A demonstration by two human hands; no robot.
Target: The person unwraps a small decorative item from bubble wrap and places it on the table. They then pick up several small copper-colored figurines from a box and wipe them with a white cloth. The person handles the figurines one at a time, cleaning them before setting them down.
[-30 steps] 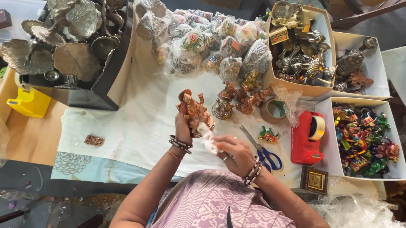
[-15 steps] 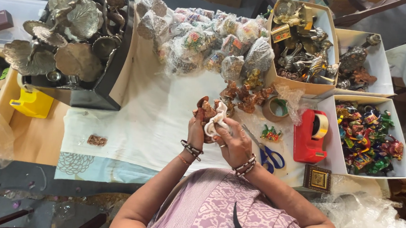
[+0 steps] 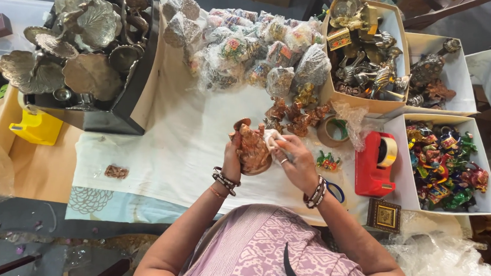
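Observation:
My left hand (image 3: 232, 158) grips a copper-brown figurine (image 3: 253, 149) above the white cloth (image 3: 162, 153), tilted with its base toward me. My right hand (image 3: 296, 158) holds a small white rag (image 3: 271, 136) pressed against the figurine's right side. Both wrists wear bangles. Just beyond the figurine stand several similar small brown figurines (image 3: 298, 119). Blue-handled scissors (image 3: 333, 194) lie mostly hidden under my right wrist.
A red tape dispenser (image 3: 373, 167), a tape roll (image 3: 330, 132) and a small framed picture (image 3: 385, 216) sit right. White boxes hold metal figures (image 3: 365, 64) and coloured toys (image 3: 443, 167). Wrapped items (image 3: 252, 48) pile at the back; a black tray of metal leaf dishes (image 3: 79, 57) and a yellow object (image 3: 35, 128) lie left.
The figurine was first held upright and apart from the rag. My right hand brought the rag onto it, and the figurine has been turned and wiped, the rag now on its right side.

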